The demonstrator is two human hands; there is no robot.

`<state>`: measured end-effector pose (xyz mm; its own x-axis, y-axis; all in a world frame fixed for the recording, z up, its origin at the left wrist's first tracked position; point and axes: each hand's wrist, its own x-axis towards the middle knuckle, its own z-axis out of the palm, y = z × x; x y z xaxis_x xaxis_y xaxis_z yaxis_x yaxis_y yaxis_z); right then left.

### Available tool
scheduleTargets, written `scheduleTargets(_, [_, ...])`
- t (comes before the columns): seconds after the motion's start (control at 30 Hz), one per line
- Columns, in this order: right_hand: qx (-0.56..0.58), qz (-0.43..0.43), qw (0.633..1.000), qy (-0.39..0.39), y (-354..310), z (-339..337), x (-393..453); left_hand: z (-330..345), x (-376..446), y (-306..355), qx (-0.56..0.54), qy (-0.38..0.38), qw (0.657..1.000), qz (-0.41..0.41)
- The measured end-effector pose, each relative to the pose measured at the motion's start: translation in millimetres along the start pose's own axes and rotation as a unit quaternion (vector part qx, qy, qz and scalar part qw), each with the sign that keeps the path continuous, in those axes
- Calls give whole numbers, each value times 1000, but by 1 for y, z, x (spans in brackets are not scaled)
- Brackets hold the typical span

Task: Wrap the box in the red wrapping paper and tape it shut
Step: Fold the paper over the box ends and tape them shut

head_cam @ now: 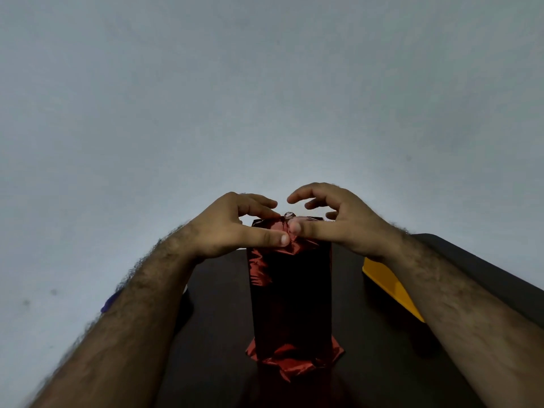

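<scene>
Crumpled red wrapping paper [290,363] was left loose at the near end while the far fold was pinched by left hand [235,231] and right hand [332,219], where springy foil could be sprung open before taping.

We see a dark bench [382,363] carrying a tall box [291,295] wrapped in shiny red paper [259,269] and standing upright on its end (crumpled paper flares out around its base). Near the box, to its right, a flat yellow object [391,287] lies on the bench, partly hidden.
</scene>
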<state>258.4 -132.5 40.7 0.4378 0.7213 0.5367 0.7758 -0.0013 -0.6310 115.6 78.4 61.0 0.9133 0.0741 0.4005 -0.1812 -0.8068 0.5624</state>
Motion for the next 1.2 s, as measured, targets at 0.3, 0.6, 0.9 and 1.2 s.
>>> scheduleTargets(0.3, [26, -43, 999, -5, -3, 3, 4, 7, 3, -2, -21, -4, 999, 33])
scheduleTargets(0.6, [17, -35, 999, 27, -3, 0, 4, 10, 2, -5, -134, 46, 990, 6])
scheduleTargets(0.9, [-35, -42, 996, 72, 5, 8, 4, 4, -3, -3, -121, 13, 992, 36])
scheduleTargets(1.2, [-32, -118, 987, 106, 30, 4, -2, 14, 5, -2, -44, 20, 999, -1])
